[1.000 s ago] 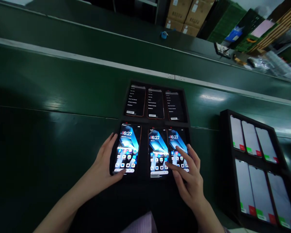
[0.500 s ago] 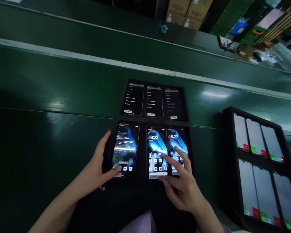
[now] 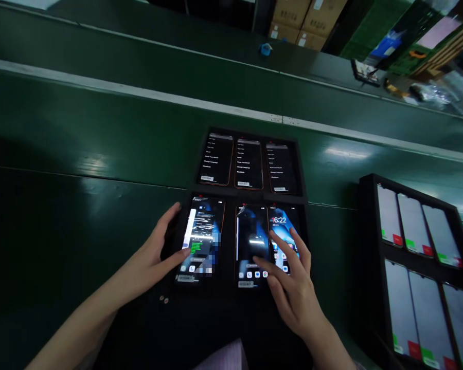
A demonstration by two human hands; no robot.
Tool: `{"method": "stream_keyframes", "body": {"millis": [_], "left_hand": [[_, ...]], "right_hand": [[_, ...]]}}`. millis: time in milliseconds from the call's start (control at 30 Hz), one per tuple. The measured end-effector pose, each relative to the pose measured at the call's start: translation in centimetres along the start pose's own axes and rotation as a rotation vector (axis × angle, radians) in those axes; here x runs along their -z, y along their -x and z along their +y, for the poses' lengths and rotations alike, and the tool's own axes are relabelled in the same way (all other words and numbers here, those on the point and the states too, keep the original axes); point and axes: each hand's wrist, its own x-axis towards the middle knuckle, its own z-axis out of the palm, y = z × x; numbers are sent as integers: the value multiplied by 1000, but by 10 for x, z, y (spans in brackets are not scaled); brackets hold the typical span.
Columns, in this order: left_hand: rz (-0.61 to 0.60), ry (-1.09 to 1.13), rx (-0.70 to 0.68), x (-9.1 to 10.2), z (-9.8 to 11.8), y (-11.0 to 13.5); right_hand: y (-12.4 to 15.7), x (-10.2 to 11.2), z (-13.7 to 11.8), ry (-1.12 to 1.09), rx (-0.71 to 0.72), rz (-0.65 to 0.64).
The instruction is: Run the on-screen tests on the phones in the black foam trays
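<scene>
A black tray (image 3: pixel 231 194) lies on the green bench and holds two rows of three phones. The far row (image 3: pixel 248 163) shows black menu screens. My left hand (image 3: pixel 156 257) rests at the near-left phone (image 3: pixel 200 239), thumb on its lit screen, fingers spread along the tray's left edge. My right hand (image 3: pixel 293 288) lies open over the near-right phone (image 3: pixel 283 239), with one finger touching the bottom of the near-middle phone (image 3: pixel 251 241). The near-right screen shows 16:22 and app icons; the other two near screens are dimmed with panels.
A second black tray (image 3: pixel 370 231) of phones with pale screens and red and green buttons stands at the right. A white strip (image 3: pixel 139 95) runs across the green bench. Cardboard boxes (image 3: pixel 304 23), green crates and loose items sit beyond the far edge.
The near-middle screen went from home icons to a dim screen. The near-left screen now shows a green block. My right hand slid left and down onto the middle phone; the left thumb moved up.
</scene>
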Motion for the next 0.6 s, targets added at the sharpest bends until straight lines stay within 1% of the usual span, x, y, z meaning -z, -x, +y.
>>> {"method": "stream_keyframes", "body": {"millis": [100, 167, 300, 367, 433, 500, 600], "left_hand": [[-25, -18, 33, 3, 7, -8], [-21, -55, 33, 0, 13, -14], [71, -210, -37, -17, 21, -22], [123, -288, -94, -27, 24, -21], [133, -339, -117, -34, 26, -18], [115, -354, -115, -34, 26, -15], [77, -270, -65, -24, 25, -14]], "right_hand": [[-7, -4, -3, 25, 22, -8], [-11, -8, -6, 37, 41, -6], [-13, -16, -9, 61, 8, 26], [-11, -18, -8, 71, -31, 68], [-10, -17, -6, 76, -71, 118], [-10, -15, -4, 74, -91, 151], [-11, -12, -4, 71, -49, 132]]}}
